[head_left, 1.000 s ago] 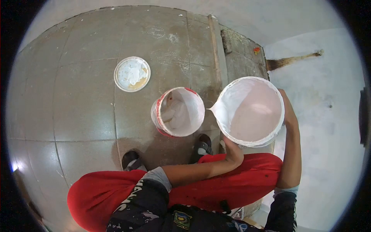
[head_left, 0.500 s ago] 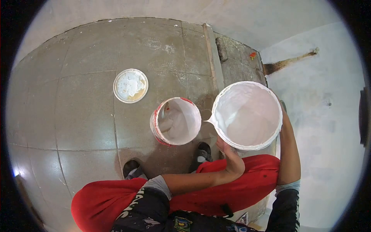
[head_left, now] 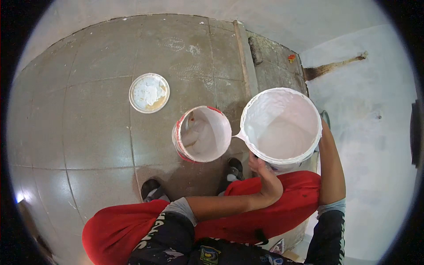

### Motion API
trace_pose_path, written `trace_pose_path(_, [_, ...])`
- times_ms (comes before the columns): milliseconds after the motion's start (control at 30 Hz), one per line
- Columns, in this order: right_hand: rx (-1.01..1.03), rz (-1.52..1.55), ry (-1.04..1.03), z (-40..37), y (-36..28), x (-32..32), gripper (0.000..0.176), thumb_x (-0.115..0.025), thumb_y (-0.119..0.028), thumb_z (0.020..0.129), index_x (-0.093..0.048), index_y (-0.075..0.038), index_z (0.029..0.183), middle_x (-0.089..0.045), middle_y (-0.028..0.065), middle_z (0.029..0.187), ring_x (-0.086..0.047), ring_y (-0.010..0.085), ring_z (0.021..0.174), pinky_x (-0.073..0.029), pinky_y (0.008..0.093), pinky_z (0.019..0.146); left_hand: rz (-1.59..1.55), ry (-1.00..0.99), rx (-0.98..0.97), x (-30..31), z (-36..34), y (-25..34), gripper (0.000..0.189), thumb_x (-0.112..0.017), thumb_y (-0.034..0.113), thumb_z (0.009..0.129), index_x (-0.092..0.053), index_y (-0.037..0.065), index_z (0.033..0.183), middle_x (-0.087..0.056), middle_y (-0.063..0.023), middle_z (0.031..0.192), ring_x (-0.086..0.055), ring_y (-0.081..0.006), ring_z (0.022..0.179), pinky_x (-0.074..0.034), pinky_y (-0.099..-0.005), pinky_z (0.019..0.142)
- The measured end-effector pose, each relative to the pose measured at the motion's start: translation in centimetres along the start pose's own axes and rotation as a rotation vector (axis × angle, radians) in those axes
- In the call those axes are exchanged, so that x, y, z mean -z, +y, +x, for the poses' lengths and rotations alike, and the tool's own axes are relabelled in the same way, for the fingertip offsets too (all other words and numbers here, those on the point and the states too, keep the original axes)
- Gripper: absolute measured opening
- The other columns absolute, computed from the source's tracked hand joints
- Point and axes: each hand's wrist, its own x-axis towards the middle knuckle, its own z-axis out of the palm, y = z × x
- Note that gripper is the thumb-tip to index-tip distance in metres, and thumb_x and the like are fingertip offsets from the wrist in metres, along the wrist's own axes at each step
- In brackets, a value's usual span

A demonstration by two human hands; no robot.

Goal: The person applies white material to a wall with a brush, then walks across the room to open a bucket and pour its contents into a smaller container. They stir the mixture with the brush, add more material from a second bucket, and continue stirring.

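A large white bucket (head_left: pixel 282 152) is held tilted toward the left above my right knee. Pale, thick paint (head_left: pixel 285 137) lies inside it, and a white strand hangs from its left rim toward the smaller bucket. My left hand (head_left: pixel 259 167) grips the large bucket's lower near side. At its right side is my right hand (head_left: pixel 325 129), supporting the bucket, its fingers mostly hidden behind the wall. Just left of it, a smaller bucket (head_left: pixel 176 137) with red marks on its rim stands on the floor, with whitish material inside.
A paint-smeared round lid (head_left: pixel 149 93) lies on the tiled floor (head_left: pixel 97 128). A raised ledge (head_left: pixel 246 62) runs beyond the buckets. The right wall (head_left: pixel 366 132) is close to my right arm. My feet (head_left: pixel 151 189) are near the smaller bucket.
The large bucket has shifted slightly, and more of its near outer wall shows. The white strand at its lip now reaches the smaller bucket's rim in view. My left fingers have moved slightly.
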Motion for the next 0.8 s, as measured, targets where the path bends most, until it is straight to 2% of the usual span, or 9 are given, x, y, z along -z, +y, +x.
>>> trace_pose_path(167, [-0.009, -0.301, -0.124, -0.8, -1.2, -7.8, 0.051, -0.052, -0.042, 0.098, -0.057, -0.002, 0.13, -0.062, 0.0076, 0.124, -0.054, 0.0201, 0.114, -0.044, 0.0318, 0.098, -0.026, 0.01, 0.089, 1.1, 1.6, -2.5, 0.066, -0.025, 0.046, 0.103, -0.019, -0.001, 0.148, -0.027, -0.0227, 0.145, -0.026, -0.0337, 0.134, -0.016, -0.0425, 0.114])
trace_pose_path(233, [-0.012, -0.415, -0.176, -0.3, -1.3, -10.5, 0.051, -0.052, -0.041, 0.098, -0.057, -0.002, 0.13, -0.062, 0.0076, 0.124, -0.054, 0.0199, 0.114, -0.044, 0.0318, 0.097, -0.265, 0.041, 0.149, 1.2, 3.0, -3.7, 0.069, -0.026, 0.049, 0.102, -0.02, -0.002, 0.149, -0.028, -0.0221, 0.147, -0.027, -0.0334, 0.135, -0.017, -0.0424, 0.114])
trace_pose_path(267, [-0.014, -0.463, -0.198, -0.1, -1.3, -11.7, 0.05, -0.052, -0.041, 0.098, -0.057, -0.002, 0.13, -0.062, 0.0076, 0.124, -0.055, 0.0198, 0.114, -0.044, 0.0317, 0.097, -0.27, 0.044, 0.143, 1.5, 3.9, -5.1, 0.069, -0.026, 0.049, 0.102, -0.02, -0.002, 0.149, -0.028, -0.0221, 0.147, -0.027, -0.0334, 0.135, -0.017, -0.0424, 0.114])
trace_pose_path(333, [-0.026, -0.538, -0.236, 0.5, -1.0, -13.4, 0.05, -0.052, -0.04, 0.098, -0.057, -0.002, 0.13, -0.062, 0.0076, 0.124, -0.055, 0.0196, 0.114, -0.044, 0.0317, 0.097, -0.178, 0.157, 0.212, 2.2, 5.1, -7.6, 0.072, -0.027, 0.052, 0.102, -0.021, -0.001, 0.149, -0.025, -0.0216, 0.15, -0.025, -0.0334, 0.139, -0.018, -0.0412, 0.115])
trace_pose_path(467, [-0.044, -0.605, -0.278, 1.3, -0.8, -15.2, 0.049, -0.052, -0.039, 0.098, -0.057, -0.002, 0.129, -0.062, 0.0076, 0.124, -0.055, 0.0192, 0.113, -0.044, 0.0316, 0.097, -0.068, 0.251, 0.263, 1.2, 5.2, -5.2, 0.073, -0.027, 0.052, 0.102, -0.02, -0.001, 0.15, -0.022, -0.0221, 0.153, -0.02, -0.0339, 0.143, -0.014, -0.0399, 0.117])
trace_pose_path(533, [-0.052, -0.627, -0.289, 1.6, -1.0, -15.6, 0.048, -0.052, -0.039, 0.098, -0.057, -0.002, 0.129, -0.062, 0.0076, 0.124, -0.055, 0.019, 0.112, -0.045, 0.0316, 0.097, -0.012, 0.328, 0.198, 0.7, 5.2, -4.9, 0.065, -0.03, 0.055, 0.1, -0.04, 0.003, 0.139, -0.044, -0.0104, 0.14, -0.041, -0.0208, 0.125, -0.029, -0.0327, 0.108])
trace_pose_path(667, [-0.06, -0.652, -0.307, 1.8, -1.2, -16.5, 0.047, -0.052, -0.038, 0.098, -0.058, -0.002, 0.129, -0.063, 0.0076, 0.123, -0.056, 0.0186, 0.112, -0.045, 0.0315, 0.096, -0.061, 0.312, 0.219, 1.1, 5.5, -5.8, 0.063, -0.03, 0.054, 0.1, -0.042, 0.004, 0.136, -0.047, -0.0091, 0.136, -0.043, -0.0205, 0.122, -0.031, -0.032, 0.106])
trace_pose_path(733, [-0.062, -0.66, -0.315, 1.8, -1.2, -16.8, 0.047, -0.052, -0.037, 0.098, -0.058, -0.003, 0.129, -0.063, 0.0076, 0.123, -0.056, 0.0184, 0.111, -0.045, 0.0314, 0.096, -0.008, 0.23, 0.324, 1.4, 5.3, -4.8, 0.067, -0.026, 0.05, 0.102, -0.032, -0.002, 0.142, -0.036, -0.0249, 0.142, -0.03, -0.0372, 0.134, -0.02, -0.0443, 0.113])
trace_pose_path(800, [-0.063, -0.668, -0.32, 1.8, -1.4, -17.1, 0.046, -0.052, -0.037, 0.098, -0.058, -0.003, 0.129, -0.063, 0.0076, 0.123, -0.056, 0.0182, 0.111, -0.045, 0.0314, 0.096, -0.007, 0.201, 0.339, 1.8, 5.3, -5.4, 0.066, -0.026, 0.051, 0.102, -0.033, -0.002, 0.141, -0.037, -0.0243, 0.14, -0.032, -0.037, 0.132, -0.021, -0.0441, 0.112])
